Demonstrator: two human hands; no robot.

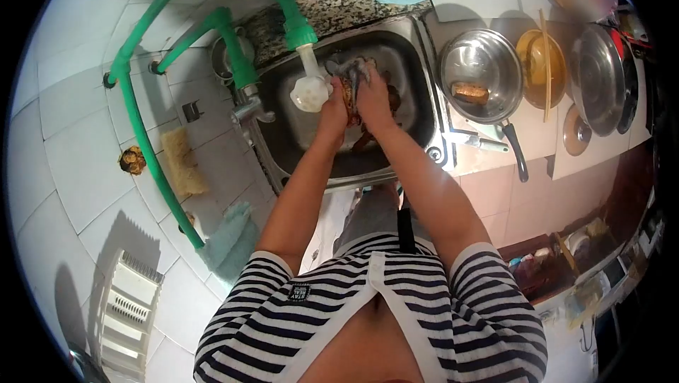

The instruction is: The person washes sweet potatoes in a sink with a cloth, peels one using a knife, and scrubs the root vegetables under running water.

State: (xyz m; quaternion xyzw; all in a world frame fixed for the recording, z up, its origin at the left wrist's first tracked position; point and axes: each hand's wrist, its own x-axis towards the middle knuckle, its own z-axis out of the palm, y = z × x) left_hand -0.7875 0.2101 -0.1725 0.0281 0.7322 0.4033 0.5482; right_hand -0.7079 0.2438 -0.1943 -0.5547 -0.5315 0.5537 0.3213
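Observation:
Over the steel sink, my left hand is closed around a reddish-brown, knobbly piece, just right of the white tap head. My right hand presses a greyish scrubbing pad or cloth against the top of that piece. The pad's exact shape is unclear. More brown pieces lie in the sink below and behind my hands, partly hidden by them.
Right of the sink stand a steel pan holding one brown piece, a knife, a yellow bowl with chopsticks across it, and a large metal lid or basin. Green pipes run along the left.

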